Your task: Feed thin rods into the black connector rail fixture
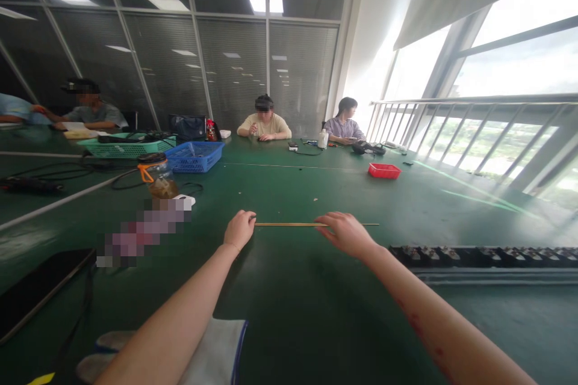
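A long, thin wooden stick [286, 225], light brown, runs level from left to right just over the green table, or on it. My left hand [240, 230] is closed around its left end, fingers curled together. Farther along, my right hand [345, 231] pinches the stick between thumb and fingers. Its thinner right end shows past that hand. Whether it is one stick or a close pair, I cannot tell.
A black rail with metal clips [469, 255] lies right. A red basket [383, 171] stands beyond, with a blue basket [194, 157] and drink jar [159, 175] to the left. A phone [43, 289] and grey gloves [219, 349] lie nearer. Several people sit across.
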`<state>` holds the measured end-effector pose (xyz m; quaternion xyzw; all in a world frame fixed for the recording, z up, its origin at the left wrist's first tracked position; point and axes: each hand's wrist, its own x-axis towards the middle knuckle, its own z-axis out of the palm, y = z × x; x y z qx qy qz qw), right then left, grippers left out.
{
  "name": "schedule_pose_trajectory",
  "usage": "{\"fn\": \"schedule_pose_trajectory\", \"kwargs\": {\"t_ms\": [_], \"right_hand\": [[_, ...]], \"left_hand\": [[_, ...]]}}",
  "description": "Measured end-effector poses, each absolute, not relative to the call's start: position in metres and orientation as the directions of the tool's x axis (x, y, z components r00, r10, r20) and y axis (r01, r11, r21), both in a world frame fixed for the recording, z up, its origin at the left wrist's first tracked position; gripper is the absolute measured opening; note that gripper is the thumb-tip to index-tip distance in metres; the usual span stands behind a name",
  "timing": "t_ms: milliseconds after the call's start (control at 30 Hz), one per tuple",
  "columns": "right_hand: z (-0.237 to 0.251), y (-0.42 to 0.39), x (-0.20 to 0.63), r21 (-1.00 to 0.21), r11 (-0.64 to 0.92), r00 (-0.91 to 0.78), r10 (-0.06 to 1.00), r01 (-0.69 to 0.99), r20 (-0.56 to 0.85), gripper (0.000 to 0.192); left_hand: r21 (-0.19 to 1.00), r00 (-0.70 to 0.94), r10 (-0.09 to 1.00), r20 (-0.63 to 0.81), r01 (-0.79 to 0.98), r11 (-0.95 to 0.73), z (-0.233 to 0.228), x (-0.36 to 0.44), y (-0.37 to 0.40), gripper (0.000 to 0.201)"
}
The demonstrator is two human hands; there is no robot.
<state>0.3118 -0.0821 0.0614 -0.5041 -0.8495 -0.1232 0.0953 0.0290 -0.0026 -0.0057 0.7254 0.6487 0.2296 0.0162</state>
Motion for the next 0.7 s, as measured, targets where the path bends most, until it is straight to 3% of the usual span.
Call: {"fn": "schedule_pose_trajectory", "kwargs": {"t_ms": [167, 333, 500, 700], "right_hand": [[0.031, -0.035, 0.256, 0.220, 0.479, -0.505, 0.859, 0.850, 0.083, 0.032], [0.021, -0.019, 0.237, 0.296, 0.490, -0.495, 0.867, 0.820, -0.061, 0.033], [0.018, -0.031, 0.242, 0.351, 0.474, -0.495, 0.868, 0.807, -0.034, 0.034], [0.051, -0.043, 0.275, 0.377, 0.416, -0.492, 0.861, 0.828, 0.131, 0.025]], "left_hand": [[0.441, -0.045, 0.948, 0.315, 0.891, -0.104, -0.007, 0.024, 0.003, 0.028], [0.471, -0.045, 0.952, 0.304, 0.875, -0.109, -0.006, 0.024, 0.002, 0.029], [0.482, -0.061, 0.953, 0.296, 0.871, -0.094, -0.005, 0.024, 0.001, 0.029], [0.504, -0.072, 0.955, 0.287, 0.860, -0.086, -0.004, 0.024, 0.002, 0.029]]}}
